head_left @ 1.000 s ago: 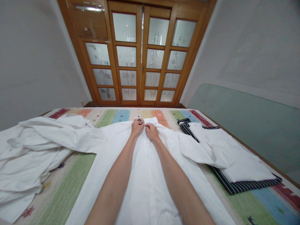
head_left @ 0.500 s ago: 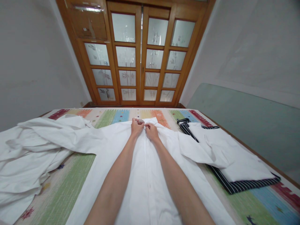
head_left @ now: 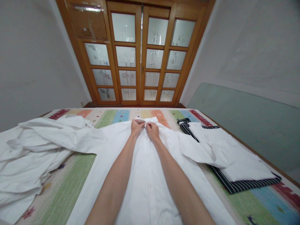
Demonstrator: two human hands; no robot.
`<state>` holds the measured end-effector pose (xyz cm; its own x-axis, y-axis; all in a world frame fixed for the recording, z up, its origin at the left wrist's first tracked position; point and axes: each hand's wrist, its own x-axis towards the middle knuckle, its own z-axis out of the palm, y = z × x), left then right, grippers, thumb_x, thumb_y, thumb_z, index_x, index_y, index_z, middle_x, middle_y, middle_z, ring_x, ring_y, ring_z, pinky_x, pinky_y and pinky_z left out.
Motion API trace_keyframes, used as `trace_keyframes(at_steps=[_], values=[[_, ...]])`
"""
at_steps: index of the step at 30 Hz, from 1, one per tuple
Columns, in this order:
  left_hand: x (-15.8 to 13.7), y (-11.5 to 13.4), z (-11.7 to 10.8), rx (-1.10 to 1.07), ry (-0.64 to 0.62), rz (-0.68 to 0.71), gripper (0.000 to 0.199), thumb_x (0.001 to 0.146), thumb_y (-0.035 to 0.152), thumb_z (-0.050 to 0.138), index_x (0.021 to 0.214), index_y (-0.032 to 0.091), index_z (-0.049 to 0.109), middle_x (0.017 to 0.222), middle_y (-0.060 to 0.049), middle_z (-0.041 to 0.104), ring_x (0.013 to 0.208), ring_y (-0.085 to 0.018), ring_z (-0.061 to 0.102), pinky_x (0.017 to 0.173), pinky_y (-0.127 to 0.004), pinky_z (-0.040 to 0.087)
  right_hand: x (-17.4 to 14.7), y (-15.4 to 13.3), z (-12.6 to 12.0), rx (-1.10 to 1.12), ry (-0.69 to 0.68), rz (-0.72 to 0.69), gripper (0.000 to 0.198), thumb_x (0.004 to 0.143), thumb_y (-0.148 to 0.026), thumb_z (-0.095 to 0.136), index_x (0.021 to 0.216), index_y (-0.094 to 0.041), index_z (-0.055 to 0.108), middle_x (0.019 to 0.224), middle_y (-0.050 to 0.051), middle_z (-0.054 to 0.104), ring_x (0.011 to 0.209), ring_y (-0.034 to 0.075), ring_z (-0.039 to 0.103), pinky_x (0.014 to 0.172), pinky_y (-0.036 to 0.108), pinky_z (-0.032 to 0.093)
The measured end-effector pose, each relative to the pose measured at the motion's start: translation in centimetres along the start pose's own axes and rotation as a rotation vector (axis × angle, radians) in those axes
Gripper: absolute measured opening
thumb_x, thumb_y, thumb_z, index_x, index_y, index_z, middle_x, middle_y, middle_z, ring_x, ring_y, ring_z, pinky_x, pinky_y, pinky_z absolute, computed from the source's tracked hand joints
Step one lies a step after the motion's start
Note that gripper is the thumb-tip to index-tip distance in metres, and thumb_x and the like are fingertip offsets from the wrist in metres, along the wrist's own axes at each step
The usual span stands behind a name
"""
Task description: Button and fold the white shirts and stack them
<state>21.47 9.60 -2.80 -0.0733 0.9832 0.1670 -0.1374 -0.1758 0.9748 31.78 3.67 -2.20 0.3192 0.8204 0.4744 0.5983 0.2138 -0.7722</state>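
Observation:
A white shirt [head_left: 112, 175] lies spread out in front of me, collar at the far end and button placket running down its middle. At the collar, my left hand [head_left: 137, 127] pinches the cloth with its fingers closed. Close beside it, my right hand [head_left: 152, 129] also pinches the shirt's collar edge, fingertips nearly touching those of the left. Whatever button sits between the fingertips is too small to make out. The shirt's right-hand sleeve reaches over a folded white garment [head_left: 243, 156].
Crumpled white cloth [head_left: 30, 156] is heaped at the left. Beneath the folded garment lies black-and-white striped fabric [head_left: 253, 186]. Everything rests on a colourful patterned bedspread [head_left: 67, 184]. A pale green board [head_left: 246, 115] borders the right; wooden glazed doors [head_left: 142, 72] stand beyond.
My hands stay at the collar and shift only slightly; the right fingers have moved a touch to the right. The garments around them lie as before.

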Motion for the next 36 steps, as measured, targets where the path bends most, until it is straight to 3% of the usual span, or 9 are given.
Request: trace_keyframes(at_steps=[6, 14, 21, 26, 32, 36], values=[[-0.7, 0.7, 0.0, -0.204, -0.056, -0.058, 0.055, 0.047, 0.014, 0.073, 0.082, 0.024, 0.032, 0.064, 0.007, 0.067, 0.063, -0.017, 0.068, 0.057, -0.025, 0.052, -0.3, -0.4, -0.1, -0.085, 0.037, 0.025, 0.017, 0.08, -0.02, 0.052, 0.087, -0.016, 0.067, 0.093, 0.01, 0.066, 0.089, 0.021, 0.059, 0.087, 0.032, 0.045], [-0.9, 1.2, 0.0, -0.195, -0.103, -0.055, 0.051, 0.048, 0.015, 0.071, 0.078, 0.024, 0.031, 0.068, 0.005, 0.067, 0.061, -0.015, 0.065, 0.054, -0.024, 0.049, -0.4, -0.1, -0.1, -0.094, 0.038, 0.022, 0.014, 0.078, -0.021, 0.055, 0.085, -0.019, 0.066, 0.091, 0.007, 0.066, 0.087, 0.02, 0.058, 0.088, 0.033, 0.044], [-1.2, 1.3, 0.0, 0.03, -0.113, 0.112, 0.039, 0.051, 0.014, 0.066, 0.074, 0.022, 0.037, 0.068, 0.009, 0.055, 0.057, -0.008, 0.056, 0.053, -0.019, 0.043, -0.2, 0.0, 0.2, -0.085, 0.043, 0.062, 0.015, 0.077, -0.019, 0.052, 0.083, -0.019, 0.066, 0.09, 0.007, 0.066, 0.089, 0.02, 0.057, 0.088, 0.033, 0.044], [-1.6, 1.8, -0.1, 0.128, -0.122, 0.189, 0.037, 0.054, 0.01, 0.064, 0.074, 0.023, 0.035, 0.068, 0.008, 0.05, 0.059, -0.009, 0.055, 0.055, -0.019, 0.041, -0.1, 0.0, 0.3, -0.068, 0.028, 0.041, 0.021, 0.08, -0.018, 0.046, 0.087, -0.018, 0.066, 0.095, 0.008, 0.067, 0.095, 0.02, 0.057, 0.091, 0.032, 0.043], [-2.1, 2.4, 0.2, 0.41, -0.057, 0.475, 0.03, 0.059, 0.002, 0.056, 0.069, 0.022, 0.038, 0.08, 0.001, 0.047, 0.068, -0.012, 0.048, 0.065, -0.025, 0.043, 0.0, 0.6, 0.5, -0.043, -0.024, 0.022, 0.026, 0.082, -0.018, 0.044, 0.093, -0.018, 0.067, 0.101, 0.008, 0.067, 0.1, 0.02, 0.056, 0.095, 0.032, 0.041], [-2.4, 2.6, 0.3, 0.474, -0.112, 0.551, 0.028, 0.061, -0.002, 0.051, 0.072, 0.022, 0.041, 0.084, -0.001, 0.048, 0.074, -0.015, 0.05, 0.071, -0.028, 0.045, 0.2, 0.9, 0.5, -0.021, -0.056, 0.023, 0.027, 0.082, -0.018, 0.044, 0.095, -0.018, 0.068, 0.102, 0.009, 0.066, 0.101, 0.02, 0.056, 0.095, 0.033, 0.041]])
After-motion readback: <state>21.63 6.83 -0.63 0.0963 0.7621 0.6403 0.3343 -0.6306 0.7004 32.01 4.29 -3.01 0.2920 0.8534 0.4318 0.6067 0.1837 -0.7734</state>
